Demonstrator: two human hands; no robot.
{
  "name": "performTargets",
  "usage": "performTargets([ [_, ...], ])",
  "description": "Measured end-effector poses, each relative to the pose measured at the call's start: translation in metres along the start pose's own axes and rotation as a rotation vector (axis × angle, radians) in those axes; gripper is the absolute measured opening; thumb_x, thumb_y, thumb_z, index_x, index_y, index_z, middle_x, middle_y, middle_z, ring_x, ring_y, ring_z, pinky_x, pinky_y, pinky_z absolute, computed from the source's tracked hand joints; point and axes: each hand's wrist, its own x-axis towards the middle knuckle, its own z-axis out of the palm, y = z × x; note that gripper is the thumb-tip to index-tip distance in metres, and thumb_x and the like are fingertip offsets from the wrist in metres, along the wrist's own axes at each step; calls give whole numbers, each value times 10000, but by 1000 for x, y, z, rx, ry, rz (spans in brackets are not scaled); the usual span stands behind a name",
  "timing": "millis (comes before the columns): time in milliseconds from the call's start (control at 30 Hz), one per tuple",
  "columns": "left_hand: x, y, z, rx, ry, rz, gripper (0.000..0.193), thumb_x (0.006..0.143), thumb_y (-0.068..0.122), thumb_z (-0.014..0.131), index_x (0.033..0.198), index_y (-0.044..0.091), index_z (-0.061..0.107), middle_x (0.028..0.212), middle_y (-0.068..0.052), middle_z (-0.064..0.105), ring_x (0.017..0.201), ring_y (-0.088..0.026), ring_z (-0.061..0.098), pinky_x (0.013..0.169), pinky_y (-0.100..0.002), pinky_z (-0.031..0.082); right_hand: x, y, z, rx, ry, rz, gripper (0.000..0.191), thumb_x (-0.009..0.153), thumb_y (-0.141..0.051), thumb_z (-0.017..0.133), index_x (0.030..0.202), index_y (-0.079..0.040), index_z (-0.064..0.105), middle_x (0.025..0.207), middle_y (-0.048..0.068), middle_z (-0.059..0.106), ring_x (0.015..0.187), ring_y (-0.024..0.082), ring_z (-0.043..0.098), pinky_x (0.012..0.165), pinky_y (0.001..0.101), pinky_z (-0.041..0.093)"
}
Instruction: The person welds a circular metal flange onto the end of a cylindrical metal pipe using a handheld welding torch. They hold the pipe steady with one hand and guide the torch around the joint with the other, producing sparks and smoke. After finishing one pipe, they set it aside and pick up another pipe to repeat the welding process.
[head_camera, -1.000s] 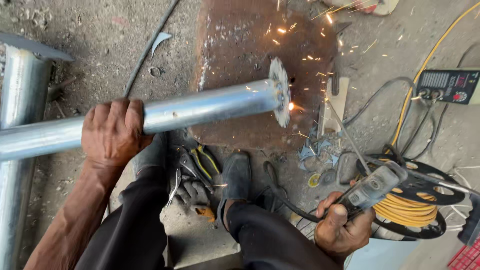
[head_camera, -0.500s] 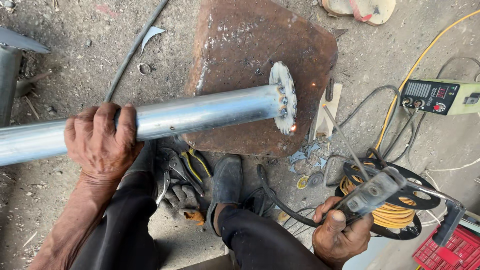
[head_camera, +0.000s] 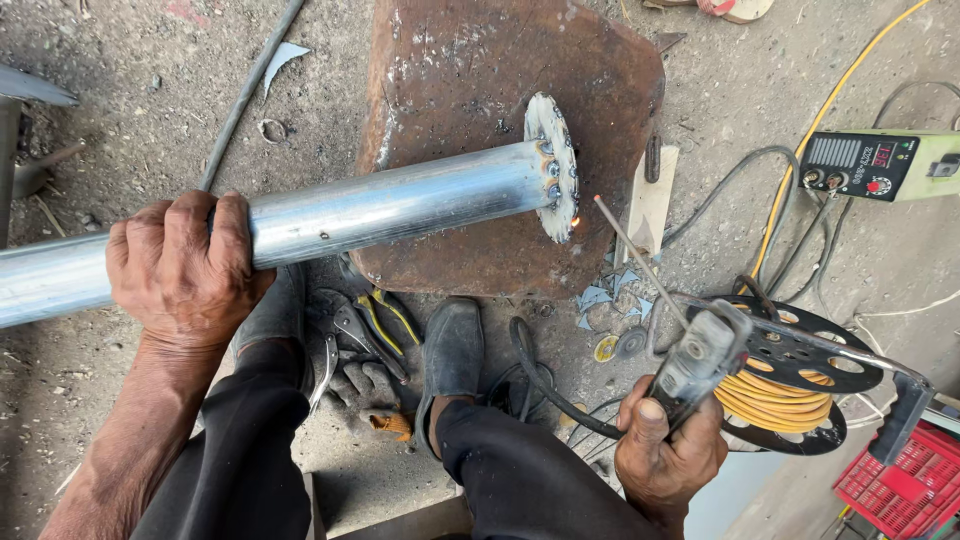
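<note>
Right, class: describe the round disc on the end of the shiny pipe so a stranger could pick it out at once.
Find the rusty brown steel plate lying on the ground. Across it lies a long shiny galvanised metal pipe, gripped by the left hand. The round grey metal disc caps the pipe's far end, standing on edge, its rim spotted with weld marks, unlike the flat black cable reel.

We see bare forearms, no gloves or sleeves, on left hand (head_camera: 180, 268) and right hand (head_camera: 668, 452); black trousers (head_camera: 250, 450) cover both legs, with dark worn shoes (head_camera: 452, 350).
</note>
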Motion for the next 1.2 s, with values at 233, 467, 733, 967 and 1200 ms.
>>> performTargets([
  [233,8,2,-5,-13,-20,-18,726,555,315,940,1213,136,691,1177,-46,656,1053,-268,630,884,-451,482,8,-8,9,61,-21,35,515,1093,-367,549,1304,94,461,747,67,614,583,94,568,525,249,469],
  [467,4,1,-1,-3,-39,-20,639,708,335,928,1261,141,674,1212,-31,643,1083,-250,620,926,-434,478,8,-6,12,79,-18,48,499,1087,-392,562,1253,72,483,753,59,619,583,94,566,530,255,472],
  [733,5,1,-1,3,-3,-2,591,748,317,899,1263,135,675,1189,-38,637,1064,-255,627,908,-437,491,7,-3,12,37,-30,44,533,1082,-390,560,1294,93,478,731,52,612,577,94,569,524,259,471],
  [967,13,3,2,70,166,32,289,1008,170,752,1263,120,625,1158,-53,615,977,-250,655,856,-420,516,11,3,13,15,-8,-59,628,1102,-413,521,1411,126,433,887,110,658,639,107,603,553,258,509],
  [1200,14,4,0,78,165,24,287,1000,221,776,1234,122,642,1136,-50,620,973,-250,650,848,-424,519,2,3,10,-23,-41,32,503,1071,-425,557,1195,62,531,743,65,640,583,124,594,554,292,492],
])
